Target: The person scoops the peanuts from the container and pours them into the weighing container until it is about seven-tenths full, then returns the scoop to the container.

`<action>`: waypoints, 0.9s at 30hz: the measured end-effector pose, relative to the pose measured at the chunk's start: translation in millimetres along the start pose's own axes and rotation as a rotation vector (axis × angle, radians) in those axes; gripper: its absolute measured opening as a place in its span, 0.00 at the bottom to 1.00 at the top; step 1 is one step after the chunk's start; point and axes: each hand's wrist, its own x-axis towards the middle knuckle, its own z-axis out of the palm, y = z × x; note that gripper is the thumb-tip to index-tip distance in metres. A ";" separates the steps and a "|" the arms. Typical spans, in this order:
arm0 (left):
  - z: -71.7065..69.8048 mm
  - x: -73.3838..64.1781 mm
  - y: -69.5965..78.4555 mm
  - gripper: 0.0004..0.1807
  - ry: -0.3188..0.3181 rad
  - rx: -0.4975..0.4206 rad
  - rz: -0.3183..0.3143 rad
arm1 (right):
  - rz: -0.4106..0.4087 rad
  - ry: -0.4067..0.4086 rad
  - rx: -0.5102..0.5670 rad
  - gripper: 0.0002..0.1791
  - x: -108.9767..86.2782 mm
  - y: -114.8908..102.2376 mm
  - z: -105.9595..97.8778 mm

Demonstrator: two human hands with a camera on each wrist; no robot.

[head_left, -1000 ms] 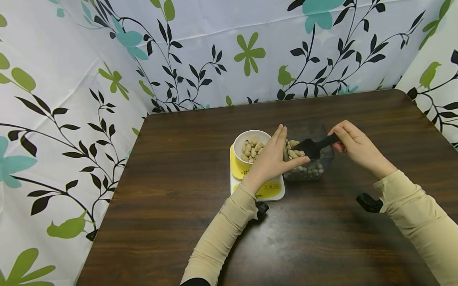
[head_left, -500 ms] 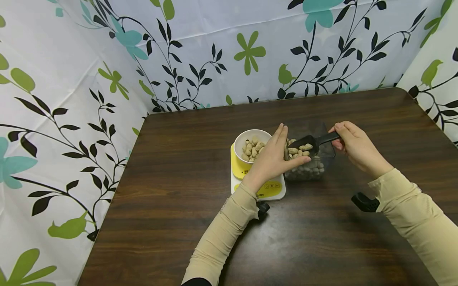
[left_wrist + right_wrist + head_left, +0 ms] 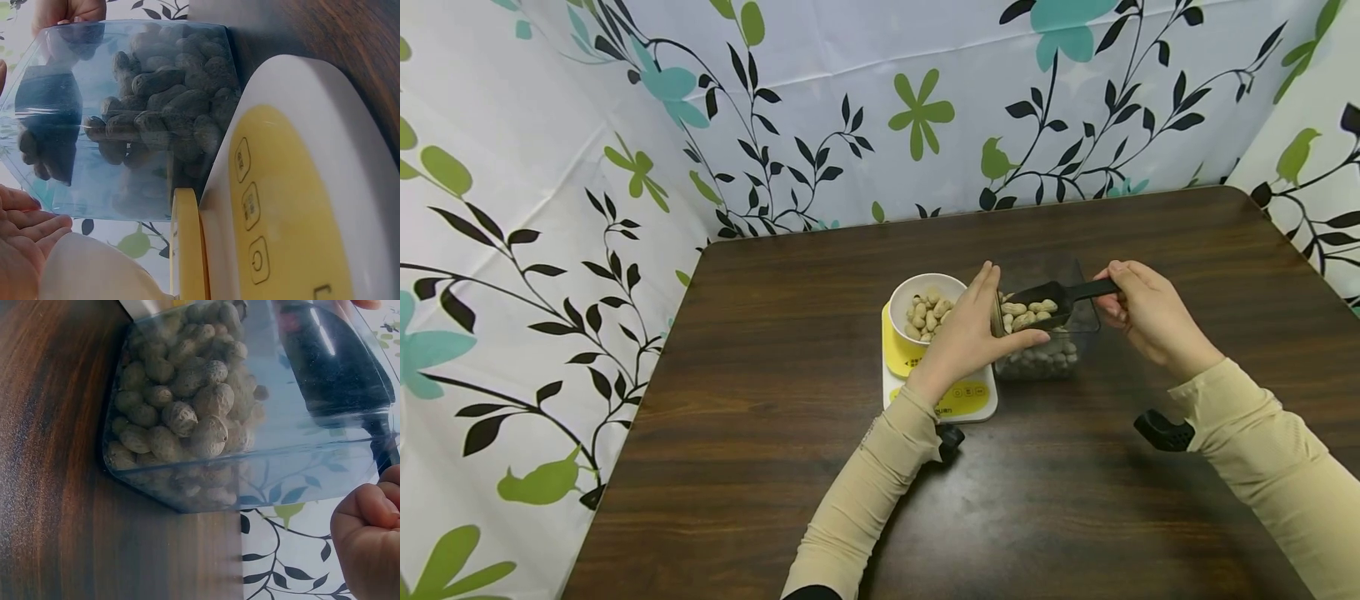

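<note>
A black scoop [image 3: 1060, 293] with several peanuts on it sits in the top of a clear plastic container [image 3: 269, 481], its blade inside the walls. My right hand [image 3: 1152, 319] grips its handle beyond the container's right side. More peanuts [image 3: 187, 406] fill the lower part of the container. My left hand [image 3: 966, 329] rests at the container's left edge, fingers straight and thumb stretched along the near rim. Beside that hand a white bowl [image 3: 897, 323] with peanuts [image 3: 928, 315] stands on a yellow-and-white kitchen scale [image 3: 940, 408], partly hidden by the hand.
The scale stands directly left of the container, close against it, with buttons [image 3: 250, 203] on its yellow panel. All of it rests on a dark wooden table [image 3: 775, 350]. A patterned curtain [image 3: 835, 100] hangs behind and at both sides.
The scoop has come up through the peanuts and levelled, now carrying several on its blade. My right hand has shifted slightly right and down in view. The left hand has stayed in place.
</note>
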 end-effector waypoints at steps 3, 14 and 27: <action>0.1 0.4 -0.4 0.59 0.003 0.002 -0.003 | 0.021 -0.002 0.053 0.18 0.1 0.5 -1.1; -2.1 0.9 0.7 0.59 0.007 -0.004 -0.007 | 0.097 -0.016 0.309 0.14 0.4 0.8 -5.4; -1.6 0.1 0.1 0.59 0.019 -0.010 -0.001 | 0.050 0.016 0.053 0.17 -5.0 -1.1 -1.4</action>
